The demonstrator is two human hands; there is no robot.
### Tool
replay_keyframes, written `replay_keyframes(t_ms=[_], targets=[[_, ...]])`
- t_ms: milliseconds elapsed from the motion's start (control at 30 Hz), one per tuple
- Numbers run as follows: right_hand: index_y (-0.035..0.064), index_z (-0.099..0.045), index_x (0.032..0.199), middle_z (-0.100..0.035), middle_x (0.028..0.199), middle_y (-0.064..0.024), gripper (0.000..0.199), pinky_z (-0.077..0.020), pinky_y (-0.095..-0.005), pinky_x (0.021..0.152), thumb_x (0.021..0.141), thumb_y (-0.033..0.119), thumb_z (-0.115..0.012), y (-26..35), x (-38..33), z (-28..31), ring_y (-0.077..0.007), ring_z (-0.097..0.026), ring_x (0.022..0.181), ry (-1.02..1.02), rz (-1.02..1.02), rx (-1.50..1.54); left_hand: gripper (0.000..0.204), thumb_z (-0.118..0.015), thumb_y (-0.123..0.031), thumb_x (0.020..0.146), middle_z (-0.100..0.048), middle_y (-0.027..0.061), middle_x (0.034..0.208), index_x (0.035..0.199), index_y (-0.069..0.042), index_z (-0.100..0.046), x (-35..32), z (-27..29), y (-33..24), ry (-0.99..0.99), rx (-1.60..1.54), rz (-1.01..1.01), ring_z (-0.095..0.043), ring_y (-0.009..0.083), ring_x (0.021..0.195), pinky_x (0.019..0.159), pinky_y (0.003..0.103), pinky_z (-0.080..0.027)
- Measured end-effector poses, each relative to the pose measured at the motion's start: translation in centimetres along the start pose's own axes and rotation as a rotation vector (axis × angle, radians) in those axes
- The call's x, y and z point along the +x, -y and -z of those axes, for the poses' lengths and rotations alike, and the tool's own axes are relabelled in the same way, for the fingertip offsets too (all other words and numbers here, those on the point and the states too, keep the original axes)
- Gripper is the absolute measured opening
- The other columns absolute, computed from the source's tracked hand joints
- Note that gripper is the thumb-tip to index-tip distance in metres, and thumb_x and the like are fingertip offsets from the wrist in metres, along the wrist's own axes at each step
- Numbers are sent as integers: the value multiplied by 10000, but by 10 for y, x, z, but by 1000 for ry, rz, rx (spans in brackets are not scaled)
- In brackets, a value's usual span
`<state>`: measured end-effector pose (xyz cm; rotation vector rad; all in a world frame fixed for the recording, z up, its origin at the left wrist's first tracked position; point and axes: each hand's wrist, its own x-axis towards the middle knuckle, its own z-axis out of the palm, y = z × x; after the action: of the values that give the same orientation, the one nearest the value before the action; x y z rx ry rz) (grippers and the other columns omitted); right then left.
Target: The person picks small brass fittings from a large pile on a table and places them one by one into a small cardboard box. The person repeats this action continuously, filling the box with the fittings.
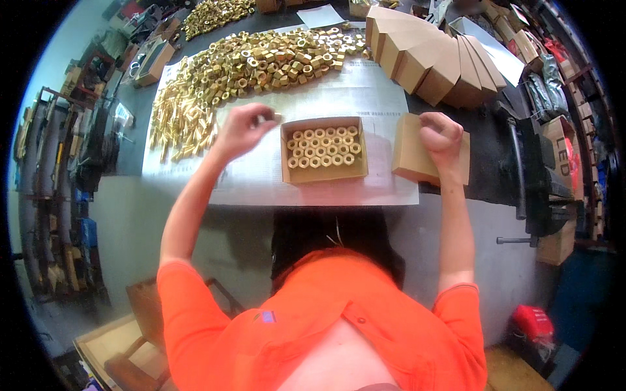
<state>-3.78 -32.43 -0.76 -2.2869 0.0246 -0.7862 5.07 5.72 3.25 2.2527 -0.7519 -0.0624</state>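
My left hand [246, 130] is pinched around a small brass nut [277, 118], just left of an open cardboard box [326, 177]. Inside that box, brass hex nuts [325, 150] lie in neat rows with their holes facing up. My right hand [442, 135] rests as a fist on a brown cardboard lid or box [409, 153], right of the open one. Its curled fingers hide whatever may be inside them. Beyond the open box spreads a large heap of loose brass nuts [274, 62]. Slim brass pins or tubes [179, 120] are piled at its left.
Printed paper [365, 189] covers the dark workbench under the box and heaps. A fanned row of brown cartons [430, 58] stands at the back right. At the right edge sits a dark clamp or vise [518, 163]. Another brass heap [215, 16] lies far back.
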Motion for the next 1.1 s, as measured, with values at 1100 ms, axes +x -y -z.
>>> replay_keyframes(t_ms=[1100], targets=[[4, -677, 792, -643, 693, -108, 220, -452, -240, 552, 625, 53, -543, 1, 0, 3, -118, -581, 574, 27, -104, 53, 138, -677, -119, 753, -688, 92, 806, 884, -77, -692, 68, -55, -29, 125, 219, -241, -659, 207, 695, 636, 315, -521]])
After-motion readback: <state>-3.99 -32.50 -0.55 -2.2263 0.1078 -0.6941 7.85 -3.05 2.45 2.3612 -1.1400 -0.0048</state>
